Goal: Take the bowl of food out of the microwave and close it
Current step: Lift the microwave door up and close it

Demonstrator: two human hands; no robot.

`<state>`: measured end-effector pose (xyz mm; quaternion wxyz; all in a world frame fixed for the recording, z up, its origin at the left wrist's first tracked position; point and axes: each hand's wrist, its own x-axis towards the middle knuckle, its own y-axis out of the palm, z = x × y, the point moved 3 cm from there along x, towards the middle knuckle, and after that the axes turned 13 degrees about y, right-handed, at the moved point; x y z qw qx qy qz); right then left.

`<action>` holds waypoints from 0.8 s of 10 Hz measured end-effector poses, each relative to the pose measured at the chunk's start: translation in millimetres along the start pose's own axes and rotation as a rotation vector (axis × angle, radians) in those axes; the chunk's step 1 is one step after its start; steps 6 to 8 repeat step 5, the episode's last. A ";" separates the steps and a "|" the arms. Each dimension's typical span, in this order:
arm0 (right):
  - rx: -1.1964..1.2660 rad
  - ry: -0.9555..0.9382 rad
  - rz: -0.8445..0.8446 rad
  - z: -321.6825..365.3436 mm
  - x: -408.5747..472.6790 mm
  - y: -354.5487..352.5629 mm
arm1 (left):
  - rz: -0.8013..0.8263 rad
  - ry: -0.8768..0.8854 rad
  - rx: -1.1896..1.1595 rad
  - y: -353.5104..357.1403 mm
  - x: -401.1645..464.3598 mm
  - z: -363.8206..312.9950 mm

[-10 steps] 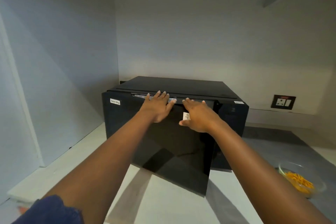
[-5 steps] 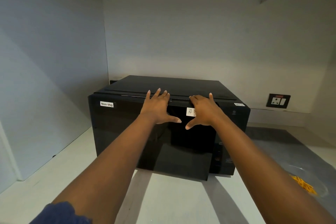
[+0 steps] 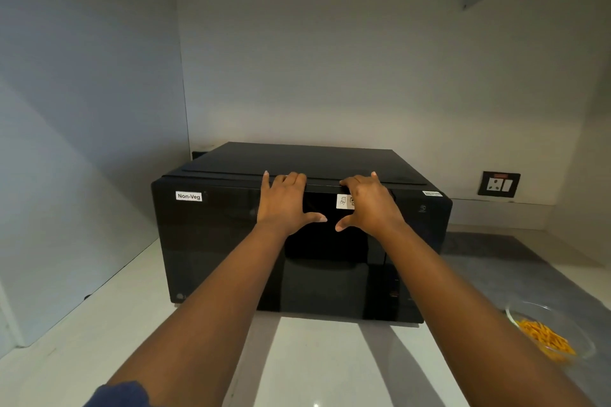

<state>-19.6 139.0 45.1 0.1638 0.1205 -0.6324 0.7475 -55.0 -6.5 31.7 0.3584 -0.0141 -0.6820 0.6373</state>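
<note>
A black microwave [image 3: 211, 241] with a "Non-Veg" label stands on the white counter, its drop-down door upright and flush with the body. My left hand [image 3: 284, 205] and my right hand [image 3: 370, 205] press flat against the upper part of the door, fingers spread over its top edge, holding nothing. A clear glass bowl [image 3: 562, 324] of orange food strips sits on the counter to the right of the microwave, partly behind my right forearm.
The white counter [image 3: 99, 340] runs in front of and left of the microwave, with a grey mat [image 3: 496, 268] to the right. Walls enclose the back and left. A wall socket [image 3: 498, 184] sits at the back right.
The door, tilted down and part open a second ago, has swung up flush against the microwave under both hands. The view has shifted so the microwave sits more centred.
</note>
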 end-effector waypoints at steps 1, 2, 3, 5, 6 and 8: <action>0.009 0.003 0.005 -0.5 1.2 0.8 | 0.011 0.001 -0.005 0.8 0.8 0.9; -0.010 0.006 0.001 -0.2 0.1 0.3 | 0.026 -0.003 0.001 0.6 -1.1 -0.5; -0.071 -0.003 0.008 2.9 -1.0 1.5 | 0.059 0.005 -0.017 -2.2 -2.7 -0.7; -0.064 0.012 0.124 2.3 -1.5 -13.0 | 0.223 0.037 0.012 -20.2 -2.0 3.7; -0.064 0.012 0.124 2.3 -1.5 -13.0 | 0.223 0.037 0.012 -20.2 -2.0 3.7; -0.064 0.012 0.124 2.3 -1.5 -13.0 | 0.223 0.037 0.012 -20.2 -2.0 3.7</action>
